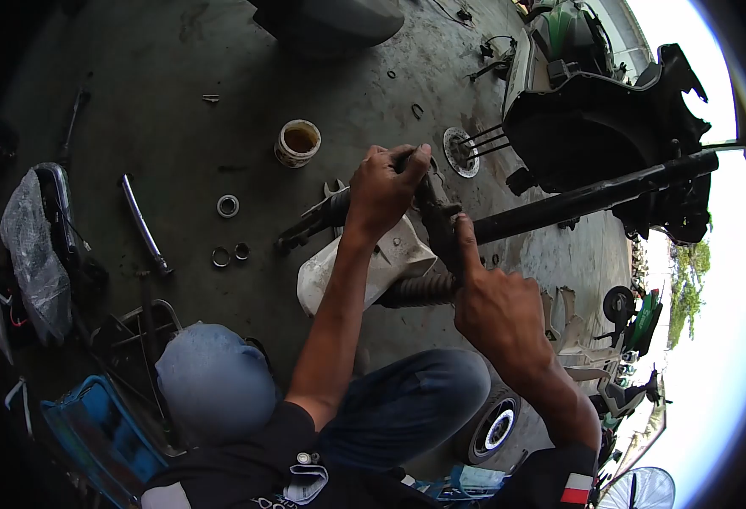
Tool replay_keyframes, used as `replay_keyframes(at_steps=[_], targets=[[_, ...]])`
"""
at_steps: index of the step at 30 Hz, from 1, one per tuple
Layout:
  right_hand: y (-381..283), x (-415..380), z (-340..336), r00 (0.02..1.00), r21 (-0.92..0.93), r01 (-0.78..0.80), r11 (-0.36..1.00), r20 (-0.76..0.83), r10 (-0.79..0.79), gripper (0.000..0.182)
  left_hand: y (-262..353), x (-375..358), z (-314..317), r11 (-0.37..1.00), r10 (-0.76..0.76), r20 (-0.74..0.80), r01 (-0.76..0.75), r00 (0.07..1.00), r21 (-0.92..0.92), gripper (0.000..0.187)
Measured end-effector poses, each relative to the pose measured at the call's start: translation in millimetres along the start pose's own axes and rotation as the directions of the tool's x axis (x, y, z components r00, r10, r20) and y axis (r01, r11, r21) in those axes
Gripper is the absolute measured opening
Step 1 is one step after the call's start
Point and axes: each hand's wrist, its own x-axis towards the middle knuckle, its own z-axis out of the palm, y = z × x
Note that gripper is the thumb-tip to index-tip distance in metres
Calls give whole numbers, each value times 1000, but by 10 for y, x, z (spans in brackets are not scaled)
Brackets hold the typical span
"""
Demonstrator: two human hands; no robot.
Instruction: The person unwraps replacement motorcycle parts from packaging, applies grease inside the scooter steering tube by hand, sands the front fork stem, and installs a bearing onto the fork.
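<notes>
A dirty motorcycle front fork lies before me, with a long black steering tube reaching to the right. At its middle is a dark metal crosspiece. My left hand is closed around the crosspiece's upper end, thumb and fingers pressed together. The stretched index finger of my right hand touches the crosspiece near the tube; its other fingers are curled and their tips are hidden. Below the crosspiece are a ribbed black rubber boot and a scuffed white fender, partly behind my left forearm.
An open tub of brownish grease stands on the floor. Several metal rings and a chrome bar lie at left. Black bodywork rises at right. A blue crate and a wheel sit near my body.
</notes>
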Motion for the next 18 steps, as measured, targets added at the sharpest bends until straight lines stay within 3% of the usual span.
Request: replay_keyframes(at_steps=[3,8,11,15,16,17,18], targets=[[62,-38,-35,997,-66,54,996,56,-50,82,23,-21,-6,1000,20,-54,-20,998,14,48],[149,-165,-135,981,-315,188,930,15,-194,85,76,-35,-64,1000,19,-22,-19,1000,0,53],[243,-322,-179,957,-365,261,894,-23,-288,83,114,-48,-74,1000,3,-29,-4,1000,-14,57],[401,-416,-78,958,-236,201,951,-155,-241,76,97,-46,-61,1000,17,-60,-18,998,-12,55],[393,-398,-101,985,464,-33,885,-137,109,74,101,-55,-14,999,13,-45,-15,999,-32,55],[390,-346,-101,929,921,-212,328,87,359,72,90,-49,-39,1000,6,-49,-7,999,-22,55],[427,-270,-11,932,981,-195,17,180,316,71,83,-48,-57,1000,-2,-52,1,999,-11,55]])
